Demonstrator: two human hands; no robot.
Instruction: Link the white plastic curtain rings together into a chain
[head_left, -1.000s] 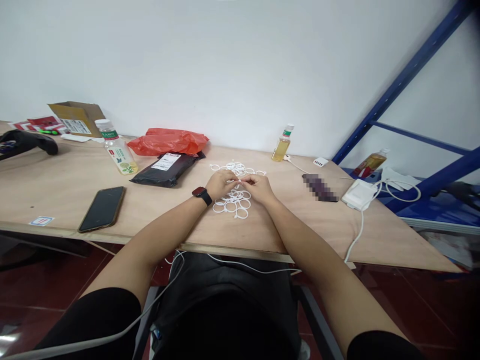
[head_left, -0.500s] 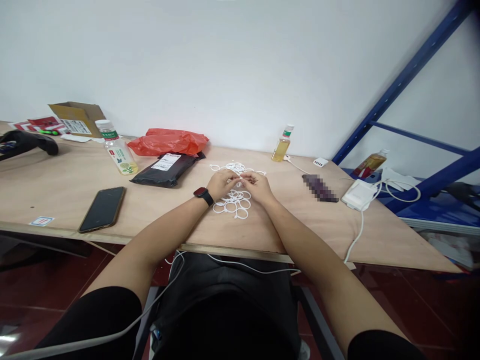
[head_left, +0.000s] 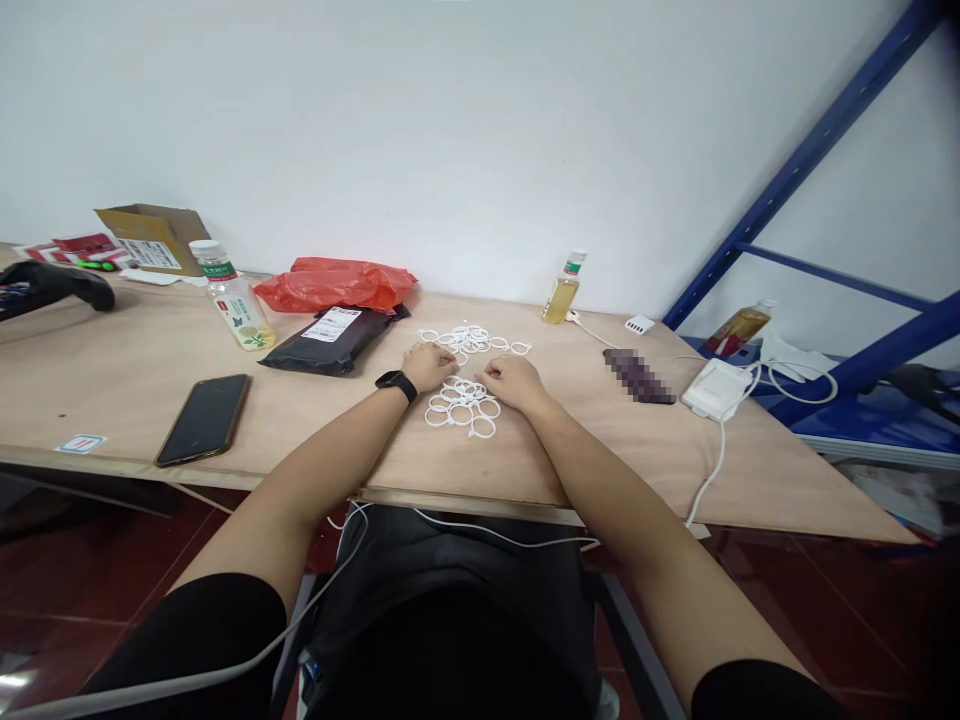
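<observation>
Your curled left hand (head_left: pixel 429 368) sits nearer the far white rings (head_left: pixel 472 337); your curled right hand (head_left: pixel 511 382), just beside the near rings (head_left: pixel 466 390). Whether either grips one cannot be told.

White rings (head_left: pixel 462 393), two overlapping clusters

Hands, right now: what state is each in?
Left hand: partly curled near white rings; cannot tell whether it holds one.
Right hand: curled, apart from the left; any hold cannot be told.
</observation>
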